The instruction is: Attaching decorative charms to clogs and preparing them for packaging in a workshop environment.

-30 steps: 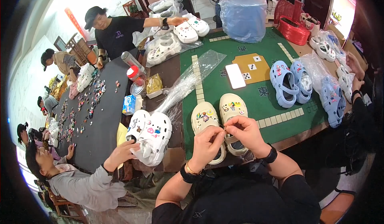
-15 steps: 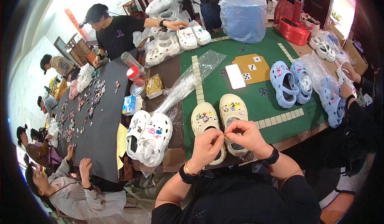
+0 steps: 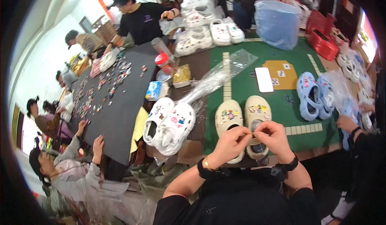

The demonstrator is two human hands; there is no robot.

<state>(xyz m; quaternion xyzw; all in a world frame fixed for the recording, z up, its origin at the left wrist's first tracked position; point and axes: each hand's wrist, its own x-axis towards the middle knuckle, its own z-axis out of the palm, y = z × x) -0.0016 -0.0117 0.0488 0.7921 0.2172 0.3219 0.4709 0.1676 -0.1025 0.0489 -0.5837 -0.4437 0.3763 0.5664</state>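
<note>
A pair of beige clogs stands in front of me on the green mat, toes pointing away: the left clog [image 3: 227, 118] and the right clog [image 3: 257, 106] both carry small colourful charms on top. Over their heel ends, my left hand [image 3: 232, 143] and my right hand [image 3: 276, 139] meet, each closed in a pinch. Their fingertips nearly touch, and whatever lies between them is too small to make out. Parts of both clogs are covered by my hands. To the left rests a pair of white clogs [image 3: 179, 124] with charms.
Blue clogs [image 3: 309, 98] and a white phone [image 3: 264, 80] lie on the green mat [image 3: 277, 114]. A blue plastic-wrapped tub [image 3: 277, 26] stands beyond. Clear plastic bags [image 3: 219, 74] spread leftward. Charms cover the dark table [image 3: 116, 116]; co-workers sit around it. Another person's hand [image 3: 346, 123] is at right.
My view has swung left, so the scene sits farther right in the picture. My hands stay pinched together over the beige clogs. The far co-worker's hand has drawn back from the white clogs.
</note>
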